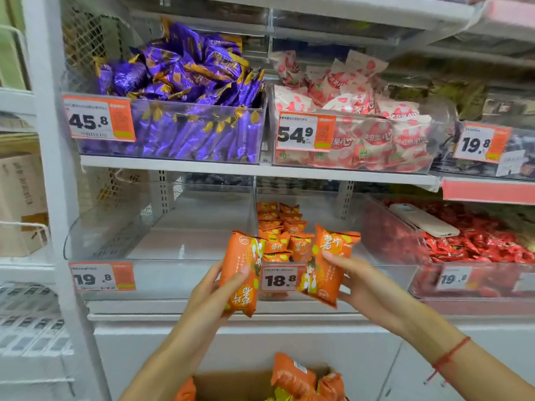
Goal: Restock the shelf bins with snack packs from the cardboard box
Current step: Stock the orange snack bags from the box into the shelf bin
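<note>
I hold two orange snack packs, one per hand. My left hand (215, 287) grips the left pack (241, 273), upright but print inverted; my right hand (354, 280) pinches the right pack (325, 264), upright, leaning right, before the middle bin (376, 273).

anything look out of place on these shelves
Yes: a beige slab-shaped phone or power bank lies on the red wrapped snacks in the lower right clear plastic bin. It is no snack pack.
</note>
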Demonstrator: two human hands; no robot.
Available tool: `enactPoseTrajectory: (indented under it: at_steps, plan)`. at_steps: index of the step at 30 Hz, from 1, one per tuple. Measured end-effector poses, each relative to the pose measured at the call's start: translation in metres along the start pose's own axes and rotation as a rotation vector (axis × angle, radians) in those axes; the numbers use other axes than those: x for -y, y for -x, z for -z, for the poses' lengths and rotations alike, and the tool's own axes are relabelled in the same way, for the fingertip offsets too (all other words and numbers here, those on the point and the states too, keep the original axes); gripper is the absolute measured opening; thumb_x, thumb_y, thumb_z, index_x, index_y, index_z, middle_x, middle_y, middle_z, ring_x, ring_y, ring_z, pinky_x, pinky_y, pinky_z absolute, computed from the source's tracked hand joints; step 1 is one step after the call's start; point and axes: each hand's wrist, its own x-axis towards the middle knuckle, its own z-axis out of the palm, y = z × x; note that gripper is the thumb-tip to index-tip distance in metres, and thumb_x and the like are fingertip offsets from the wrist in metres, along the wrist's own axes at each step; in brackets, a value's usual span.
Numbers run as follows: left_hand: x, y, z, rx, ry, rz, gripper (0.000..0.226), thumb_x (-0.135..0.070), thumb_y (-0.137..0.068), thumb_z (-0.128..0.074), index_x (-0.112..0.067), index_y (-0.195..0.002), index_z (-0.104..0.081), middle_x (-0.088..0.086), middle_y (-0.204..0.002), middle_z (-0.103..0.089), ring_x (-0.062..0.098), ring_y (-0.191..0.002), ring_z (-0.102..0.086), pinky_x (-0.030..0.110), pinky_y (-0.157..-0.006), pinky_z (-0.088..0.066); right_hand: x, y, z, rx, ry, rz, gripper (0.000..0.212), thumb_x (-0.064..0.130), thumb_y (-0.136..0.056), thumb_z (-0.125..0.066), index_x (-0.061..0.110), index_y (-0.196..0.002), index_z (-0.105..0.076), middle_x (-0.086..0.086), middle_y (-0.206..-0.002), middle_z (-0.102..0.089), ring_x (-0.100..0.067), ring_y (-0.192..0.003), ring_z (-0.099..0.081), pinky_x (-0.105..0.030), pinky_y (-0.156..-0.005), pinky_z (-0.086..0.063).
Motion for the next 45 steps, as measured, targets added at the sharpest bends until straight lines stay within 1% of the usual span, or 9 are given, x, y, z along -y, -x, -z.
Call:
enactPoseTrajectory:
  at_steps: [3, 7, 11, 19, 30, 36, 39, 42, 45]
  plan:
    - [-0.011, -0.013, 0.004, 0.016, -0.053, -0.06, 0.049, -0.038, -0.075, -0.067, -0.03, -0.123, -0.06, -0.003, -0.104, -0.073, 0.01, -0.087, -0.069, 0.025, -0.078, -0.052, 0.021, -0.022, 0.017, -0.125, 0.169, 0.114, 0.043, 0.035, -0.068, -0.07, 0.021, -0.108, -0.066, 0.001, -0.108, -0.072, -0.015, -0.105, -0.063, -0.036, -0.101, -0.044]
    - [-0.014, -0.029, 0.001, -0.018, -0.03, -0.095, 0.054, -0.043, -0.068, -0.067, -0.032, -0.12, -0.061, -0.004, -0.099, -0.074, 0.009, -0.082, -0.07, 0.027, -0.075, -0.054, 0.035, -0.069, 0.035, -0.174, 0.375, 0.231, 0.05, 0.026, -0.073, -0.078, 0.025, -0.116, -0.054, -0.002, -0.115, -0.065, -0.016, -0.105, -0.063, -0.038, -0.094, -0.051]
    - [-0.003, -0.04, 0.001, -0.116, 0.02, -0.061, 0.056, -0.045, -0.065, -0.069, -0.029, -0.117, -0.061, -0.003, -0.098, -0.074, 0.01, -0.08, -0.072, 0.033, -0.077, -0.054, 0.034, -0.106, 0.037, -0.066, 0.656, 0.224, 0.047, 0.012, -0.078, -0.077, 0.018, -0.117, -0.05, -0.003, -0.104, -0.061, -0.012, -0.089, -0.062, -0.024, -0.071, -0.056]
    - [0.009, -0.052, 0.013, -0.164, -0.021, 0.015, 0.035, -0.042, -0.072, -0.068, -0.025, -0.102, -0.064, 0.002, -0.097, -0.072, 0.015, -0.086, -0.07, 0.032, -0.075, -0.054, 0.007, -0.136, 0.03, 0.06, 1.029, 0.171, 0.039, 0.017, -0.072, -0.083, 0.025, -0.103, -0.062, 0.009, -0.101, -0.06, -0.013, -0.077, -0.063, -0.02, -0.06, -0.054]
    - [0.008, -0.052, 0.007, -0.106, 0.042, 0.094, 0.03, -0.033, -0.081, -0.066, -0.021, -0.109, -0.064, 0.001, -0.091, -0.075, 0.013, -0.084, -0.072, 0.033, -0.076, -0.055, 0.0, -0.142, 0.024, -0.081, 1.299, 0.188, 0.043, 0.036, -0.073, -0.08, 0.027, -0.11, -0.059, -0.002, -0.126, -0.059, -0.022, -0.117, -0.053, -0.035, -0.093, -0.044]
    - [-0.004, -0.049, 0.004, -0.028, -0.007, 0.101, 0.066, -0.027, -0.057, -0.076, -0.016, -0.121, -0.061, 0.001, -0.095, -0.075, 0.01, -0.083, -0.071, 0.028, -0.071, -0.056, 0.008, -0.123, 0.028, -0.119, 1.324, 0.24, 0.061, 0.05, -0.078, -0.07, 0.023, -0.129, -0.052, 0.002, -0.133, -0.056, -0.018, -0.122, -0.051, -0.037, -0.099, -0.044]
    - [-0.017, -0.047, -0.007, 0.008, -0.147, 0.031, 0.071, -0.028, -0.056, -0.083, -0.021, -0.122, -0.058, 0.004, -0.106, -0.071, 0.012, -0.086, -0.071, 0.022, -0.067, -0.057, 0.016, -0.098, 0.019, -0.205, 0.935, 0.406, 0.047, 0.049, -0.084, -0.063, 0.023, -0.123, -0.058, 0.007, -0.12, -0.062, -0.012, -0.114, -0.057, -0.03, -0.095, -0.046]
    - [-0.034, -0.055, -0.027, 0.086, -0.375, -0.088, 0.061, -0.028, -0.059, -0.089, -0.021, -0.113, -0.062, -0.002, -0.1, -0.072, 0.009, -0.084, -0.07, 0.019, -0.068, -0.055, 0.034, -0.069, 0.009, 0.043, 0.582, 0.348, 0.056, 0.054, -0.078, -0.06, 0.035, -0.13, -0.051, 0.015, -0.124, -0.057, -0.004, -0.117, -0.054, -0.024, -0.094, -0.045]
    - [-0.051, -0.069, -0.047, 0.221, -0.499, -0.194, 0.044, -0.024, -0.065, -0.085, -0.019, -0.105, -0.068, -0.002, -0.095, -0.075, 0.008, -0.09, -0.07, 0.023, -0.079, -0.056, 0.045, -0.053, 0.015, 0.213, 0.862, 0.433, 0.059, 0.045, -0.078, -0.068, 0.038, -0.133, -0.049, 0.02, -0.133, -0.051, 0.007, -0.12, -0.048, -0.015, -0.097, -0.043]
